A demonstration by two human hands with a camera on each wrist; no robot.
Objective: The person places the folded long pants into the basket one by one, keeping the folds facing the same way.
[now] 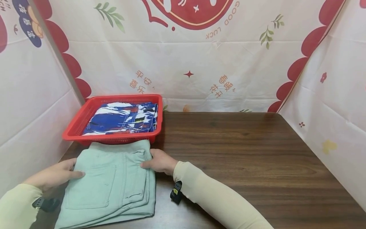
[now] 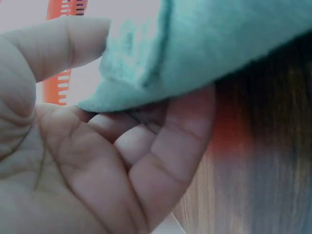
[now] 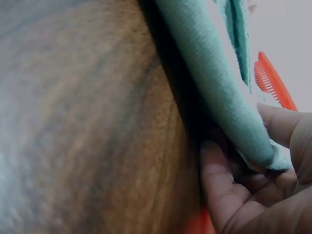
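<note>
Folded pale-green cotton trousers (image 1: 110,184) lay at near-left of dark wood-grain table (image 1: 243,152), just in front of red plastic mesh basket (image 1: 85,117) w/ blue-white patterned cloth (image 1: 123,117); left hand (image 1: 54,175) pinched trousers' left edge, thumb on top; right hand (image 1: 160,161) pinched right edge likewise.

- The printed backdrop cloth (image 1: 183,63) carries "GOOD LUCK" in orange capitals, upside down and curving beside the red emblem (image 1: 191,12) at the upper centre of the frame.
- Orange Chinese characters stand upside down on the same cloth in two groups, centre left and centre right; they are too inverted to read with certainty.
- More characters sit on a dark blue shape at the upper left corner, unreadable.
</note>
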